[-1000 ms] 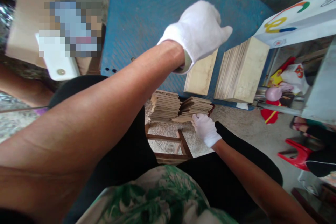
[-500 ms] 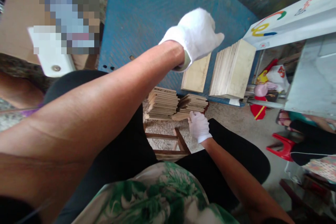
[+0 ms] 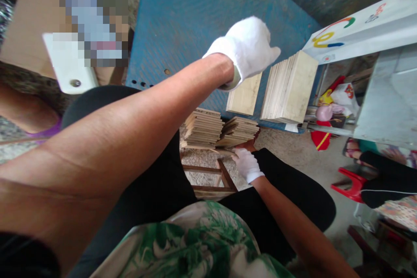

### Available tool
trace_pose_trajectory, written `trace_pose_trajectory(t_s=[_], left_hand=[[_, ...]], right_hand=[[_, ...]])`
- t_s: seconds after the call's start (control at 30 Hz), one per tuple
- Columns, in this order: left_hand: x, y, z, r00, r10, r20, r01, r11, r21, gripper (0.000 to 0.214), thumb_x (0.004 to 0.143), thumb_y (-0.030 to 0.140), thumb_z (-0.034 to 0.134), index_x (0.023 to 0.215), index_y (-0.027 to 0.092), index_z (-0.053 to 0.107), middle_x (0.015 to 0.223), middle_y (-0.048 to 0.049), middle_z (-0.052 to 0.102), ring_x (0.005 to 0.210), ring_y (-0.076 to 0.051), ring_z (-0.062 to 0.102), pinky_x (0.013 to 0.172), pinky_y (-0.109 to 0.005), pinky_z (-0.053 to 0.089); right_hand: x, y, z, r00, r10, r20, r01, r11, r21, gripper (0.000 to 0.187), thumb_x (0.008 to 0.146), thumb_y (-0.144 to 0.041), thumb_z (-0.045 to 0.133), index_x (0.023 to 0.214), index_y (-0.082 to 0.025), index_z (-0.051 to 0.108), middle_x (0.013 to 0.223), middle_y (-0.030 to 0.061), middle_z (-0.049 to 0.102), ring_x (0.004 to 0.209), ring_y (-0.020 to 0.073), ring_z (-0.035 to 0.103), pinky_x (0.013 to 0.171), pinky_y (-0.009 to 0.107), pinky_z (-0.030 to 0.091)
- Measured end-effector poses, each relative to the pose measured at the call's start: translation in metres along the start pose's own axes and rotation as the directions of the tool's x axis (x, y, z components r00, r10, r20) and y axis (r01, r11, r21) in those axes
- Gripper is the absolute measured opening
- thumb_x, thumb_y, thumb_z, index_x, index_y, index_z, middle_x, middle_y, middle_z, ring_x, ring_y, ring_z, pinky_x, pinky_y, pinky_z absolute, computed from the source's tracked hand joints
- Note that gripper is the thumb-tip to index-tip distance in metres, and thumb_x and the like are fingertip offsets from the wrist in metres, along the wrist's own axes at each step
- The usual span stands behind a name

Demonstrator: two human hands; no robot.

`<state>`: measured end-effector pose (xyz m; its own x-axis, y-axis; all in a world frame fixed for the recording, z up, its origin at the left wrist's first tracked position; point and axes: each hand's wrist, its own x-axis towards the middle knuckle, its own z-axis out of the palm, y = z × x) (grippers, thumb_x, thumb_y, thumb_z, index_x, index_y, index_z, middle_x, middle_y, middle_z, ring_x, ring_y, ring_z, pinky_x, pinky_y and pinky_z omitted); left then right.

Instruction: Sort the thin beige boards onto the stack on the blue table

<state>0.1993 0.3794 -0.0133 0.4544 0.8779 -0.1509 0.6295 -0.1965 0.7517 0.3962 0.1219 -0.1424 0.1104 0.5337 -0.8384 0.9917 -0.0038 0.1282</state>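
Note:
My left hand (image 3: pixel 252 47), in a white glove, is over the blue tabletop beside a light wooden board (image 3: pixel 245 95). Its fingers look curled closed with the thumb out to the right; anything inside them is hidden. Lower down, my gloved right hand (image 3: pixel 248 165) pinches the end of a thin wooden board (image 3: pixel 222 152), seen nearly edge-on. This board lies just in front of two uneven stacks of wooden boards, a left stack (image 3: pixel 203 130) and a right stack (image 3: pixel 239 131). A taller neat stack of pale boards (image 3: pixel 286 89) stands on the table, right of my left hand.
The blue table (image 3: pixel 176 21) spans the upper middle. A white printed sheet (image 3: pixel 361 26) rises at its right edge. Under the stacks shows a wooden stool frame (image 3: pixel 223 176), between my knees. A red stool (image 3: pixel 348 184) with a seated person is at right; cardboard (image 3: pixel 29 26) lies at left.
My right hand has drawn the thin board slightly down from the stacks, and it now shows edge-on. My left hand stays nearly in place; the view has shifted a little.

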Motion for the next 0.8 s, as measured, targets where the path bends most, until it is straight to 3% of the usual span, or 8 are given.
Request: trace_pose_trajectory(t_s=[0.2,0.3,0.47,0.57,0.67,0.73,0.8], left_hand=[[-0.003,0.006,0.001,0.991,-0.043,0.131,0.028,0.993,0.113,0.048,0.089,0.034,0.035,0.113,0.006,0.067,0.105,-0.0109,0.067,0.098,-0.018,0.055,0.085,-0.028,0.035],[-0.003,0.007,0.007,0.956,0.005,0.295,-0.053,0.987,0.153,0.048,0.089,0.034,0.036,0.113,0.004,0.066,0.099,-0.0129,0.067,0.098,-0.021,0.057,0.086,-0.029,0.037],[-0.007,0.009,0.027,0.798,0.081,0.597,-0.197,0.972,0.131,0.048,0.079,0.049,0.051,0.101,0.012,0.072,0.086,-0.0125,0.069,0.091,-0.025,0.061,0.077,-0.032,0.041],[-0.014,0.013,0.043,0.698,0.129,0.704,-0.225,0.973,0.044,0.048,0.070,0.054,0.061,0.094,0.015,0.075,0.081,-0.0117,0.070,0.085,-0.024,0.062,0.074,-0.031,0.042],[-0.022,0.019,0.055,0.599,0.200,0.776,-0.228,0.971,-0.075,0.049,0.068,0.055,0.065,0.096,0.016,0.074,0.082,-0.0095,0.071,0.078,-0.020,0.061,0.071,-0.029,0.043],[-0.024,0.025,0.057,0.591,0.236,0.771,-0.189,0.970,-0.152,0.048,0.072,0.053,0.062,0.101,0.017,0.073,0.087,-0.0082,0.072,0.075,-0.018,0.061,0.069,-0.027,0.043],[-0.024,0.031,0.057,0.638,0.206,0.742,-0.117,0.978,-0.170,0.046,0.077,0.052,0.058,0.102,0.016,0.071,0.090,-0.0083,0.071,0.073,-0.017,0.061,0.067,-0.027,0.043]], right_hand=[[0.006,0.001,-0.006,0.997,-0.076,0.003,0.076,0.996,-0.053,0.034,0.096,-0.043,0.037,0.106,-0.025,0.064,0.102,0.0074,0.065,0.088,0.0226,0.064,0.073,0.031,0.047],[0.001,0.005,-0.024,0.994,-0.111,0.008,0.111,0.992,-0.051,0.033,0.095,-0.044,0.038,0.105,-0.026,0.064,0.100,0.0069,0.065,0.085,0.0226,0.064,0.071,0.031,0.047],[-0.023,0.038,-0.080,0.993,-0.102,-0.059,0.105,0.993,0.049,0.030,0.094,-0.039,0.045,0.112,-0.026,0.065,0.103,0.0049,0.066,0.090,0.0196,0.064,0.080,0.028,0.047],[-0.041,0.068,-0.118,0.971,-0.132,-0.201,0.174,0.963,0.207,0.024,0.090,-0.034,0.051,0.105,-0.026,0.069,0.102,0.0028,0.068,0.092,0.0192,0.064,0.085,0.029,0.047],[-0.055,0.096,-0.151,0.943,-0.177,-0.280,0.269,0.904,0.333,0.025,0.087,-0.041,0.054,0.095,-0.025,0.071,0.100,0.0039,0.069,0.094,0.0216,0.064,0.087,0.033,0.050],[-0.059,0.109,-0.168,0.931,-0.166,-0.326,0.300,0.857,0.419,0.031,0.082,-0.049,0.058,0.093,-0.023,0.072,0.100,0.0060,0.070,0.094,0.0240,0.065,0.086,0.035,0.052],[-0.059,0.115,-0.180,0.925,-0.155,-0.346,0.329,0.784,0.527,0.039,0.074,-0.057,0.064,0.091,-0.022,0.072,0.100,0.0074,0.070,0.092,0.0258,0.066,0.083,0.037,0.054]])
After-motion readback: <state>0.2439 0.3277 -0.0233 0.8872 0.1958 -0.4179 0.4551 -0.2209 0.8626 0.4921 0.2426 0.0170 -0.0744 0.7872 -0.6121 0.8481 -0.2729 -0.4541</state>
